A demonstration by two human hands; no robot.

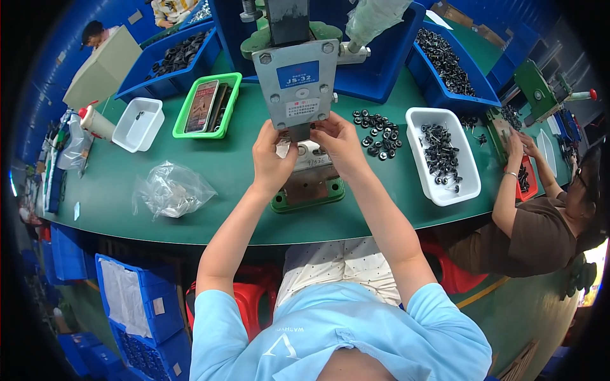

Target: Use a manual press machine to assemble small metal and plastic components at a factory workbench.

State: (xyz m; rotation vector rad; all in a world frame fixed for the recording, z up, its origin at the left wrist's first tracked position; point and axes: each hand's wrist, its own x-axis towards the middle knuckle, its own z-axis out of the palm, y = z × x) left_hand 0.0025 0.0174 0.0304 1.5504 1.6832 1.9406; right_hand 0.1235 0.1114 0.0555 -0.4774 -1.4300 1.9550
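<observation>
Centrally, press ram [298, 132] between left grip [274, 155] and right grip [340, 145]; closure of both unclear

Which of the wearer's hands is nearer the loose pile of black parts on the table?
Right. The right hand is at the press, just left of the pile; the left hand is at the press's left side, farther from it.

Signs and writing
A blue label [298, 75] and white sticker [302, 108] are on the machine [273, 76], dark numbers [316, 161] on its metal block [307, 167], white letters [281, 347] on the blue shirt [394, 333].
</observation>
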